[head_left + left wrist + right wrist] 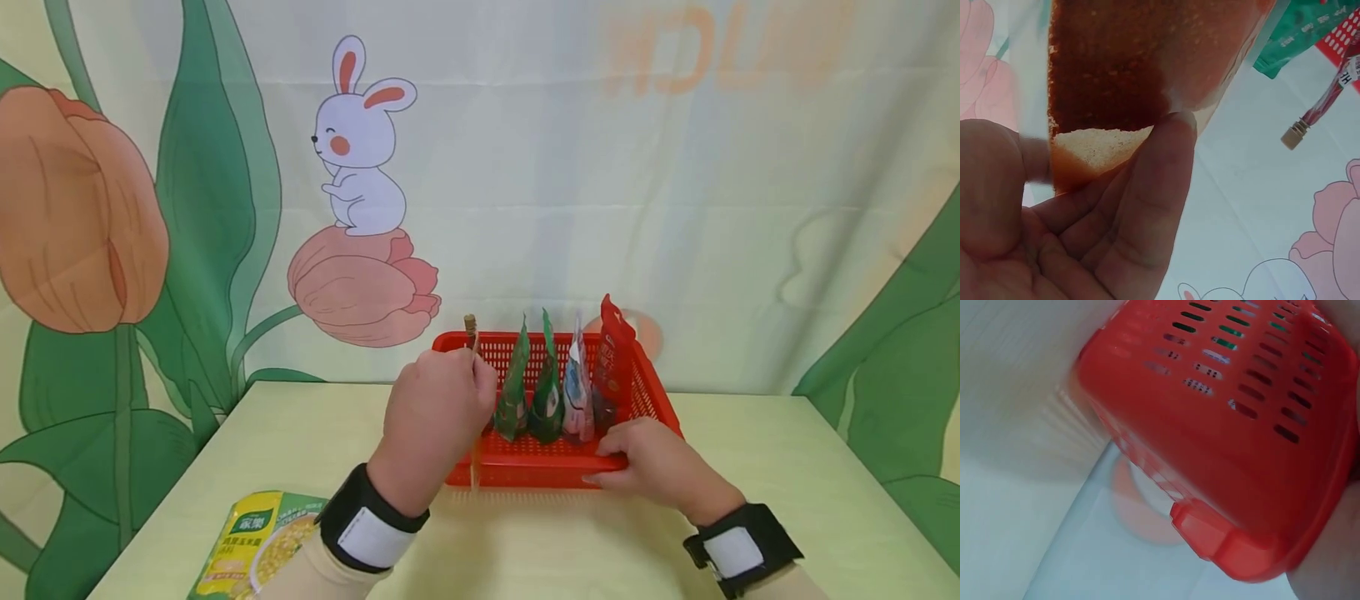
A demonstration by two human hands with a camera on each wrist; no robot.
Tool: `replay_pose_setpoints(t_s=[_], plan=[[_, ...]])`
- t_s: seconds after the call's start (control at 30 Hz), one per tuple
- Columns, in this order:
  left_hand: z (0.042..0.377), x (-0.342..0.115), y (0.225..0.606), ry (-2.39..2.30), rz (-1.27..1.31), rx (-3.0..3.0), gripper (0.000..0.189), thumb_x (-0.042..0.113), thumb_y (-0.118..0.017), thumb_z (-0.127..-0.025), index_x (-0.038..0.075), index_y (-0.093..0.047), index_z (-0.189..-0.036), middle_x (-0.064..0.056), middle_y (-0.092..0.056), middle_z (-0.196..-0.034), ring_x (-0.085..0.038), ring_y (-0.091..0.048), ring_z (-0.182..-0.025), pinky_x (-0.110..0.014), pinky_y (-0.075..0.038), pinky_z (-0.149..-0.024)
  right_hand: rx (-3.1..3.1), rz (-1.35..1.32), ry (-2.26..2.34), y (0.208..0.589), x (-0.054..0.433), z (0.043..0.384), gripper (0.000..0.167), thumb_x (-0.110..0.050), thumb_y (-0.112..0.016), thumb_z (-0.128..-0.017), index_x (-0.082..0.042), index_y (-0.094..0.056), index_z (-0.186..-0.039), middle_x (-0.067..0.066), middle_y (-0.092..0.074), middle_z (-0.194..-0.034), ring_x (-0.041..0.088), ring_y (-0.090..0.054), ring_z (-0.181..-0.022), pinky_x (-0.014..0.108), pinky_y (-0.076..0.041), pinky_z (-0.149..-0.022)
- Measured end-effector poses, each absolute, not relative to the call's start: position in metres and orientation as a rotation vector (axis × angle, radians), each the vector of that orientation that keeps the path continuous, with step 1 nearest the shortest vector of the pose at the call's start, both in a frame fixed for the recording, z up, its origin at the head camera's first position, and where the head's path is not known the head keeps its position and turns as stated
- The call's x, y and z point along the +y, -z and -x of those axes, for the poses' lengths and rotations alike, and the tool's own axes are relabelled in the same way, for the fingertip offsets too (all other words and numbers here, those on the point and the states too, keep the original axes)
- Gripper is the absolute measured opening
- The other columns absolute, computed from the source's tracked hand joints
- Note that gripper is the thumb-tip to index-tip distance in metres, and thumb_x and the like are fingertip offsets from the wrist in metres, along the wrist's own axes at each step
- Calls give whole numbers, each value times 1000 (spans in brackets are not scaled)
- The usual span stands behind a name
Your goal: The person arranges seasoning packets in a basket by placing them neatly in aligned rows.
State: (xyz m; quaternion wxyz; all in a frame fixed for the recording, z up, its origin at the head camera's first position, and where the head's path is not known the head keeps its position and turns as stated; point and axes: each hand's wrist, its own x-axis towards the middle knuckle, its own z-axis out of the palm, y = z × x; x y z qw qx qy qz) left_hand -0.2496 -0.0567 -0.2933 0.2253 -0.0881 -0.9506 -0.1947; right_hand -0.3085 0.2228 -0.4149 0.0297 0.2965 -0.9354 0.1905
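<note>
My left hand (442, 408) is raised at the front left of a red plastic basket (525, 475). Between its thumb and fingers it pinches a clear packet with reddish-brown, grainy contents (1110, 69), seen close up in the left wrist view; its exact kind is unclear. My right hand (648, 462) grips the basket's front rim near the right corner. Inside stand several upright packets: two green pouches (514, 400), a white-and-pink pouch (577, 392) and a red bag (613, 358). A dark red container with a tan cap (470, 321) shows partly behind my left hand.
A yellow-and-green corn soup packet (255, 542) lies flat on the pale table (540, 558) at the front left, partly covered by my left forearm. A printed cloth backdrop (525, 167) hangs just behind the basket.
</note>
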Motion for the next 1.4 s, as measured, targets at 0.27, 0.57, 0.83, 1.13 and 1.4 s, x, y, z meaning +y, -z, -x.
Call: replay_pose_setpoints(t_s=[0.27,0.57,0.83,1.13,1.4], plan=[[261,-65,292,552,253,-2611,39,16,-59,-96,12,-51,-58,-2,-47,-49,-14,-44,-40,-21,-36,-41,-2858,-890,-530,419,222,309,12,-22,-87,-81,-24,-77,-76,-18,-65,-69,2,-56,-67,24,-56,-73],[275,-73,289,586,209,-2709,39,19,-59,-97,10,-55,-60,-4,-51,-51,-17,-48,-43,-22,-39,-44,-2850,-895,-549,423,224,309,9,-23,-88,-81,-23,-79,-79,-18,-68,-71,0,-56,-66,25,-58,-75],[289,-81,295,590,202,-2709,31,19,-65,-94,7,-61,-65,-5,-54,-53,-17,-52,-46,-21,-44,-47,-2856,-904,-558,429,224,312,8,-23,-88,-81,-23,-80,-80,-18,-69,-73,1,-57,-67,26,-59,-77],[308,-84,297,638,158,-2748,30,15,-65,-93,6,-60,-65,-7,-58,-56,-18,-56,-47,-21,-48,-46,-2862,-904,-534,423,223,315,10,-21,-88,-80,-22,-78,-80,-15,-69,-73,2,-58,-69,26,-59,-75],[321,-82,302,687,72,-2817,23,16,-68,-93,4,-67,-74,-9,-61,-61,-20,-59,-53,-22,-47,-46,-2876,-900,-556,423,224,313,9,-21,-87,-81,-23,-78,-80,-17,-69,-73,2,-58,-68,26,-59,-77]])
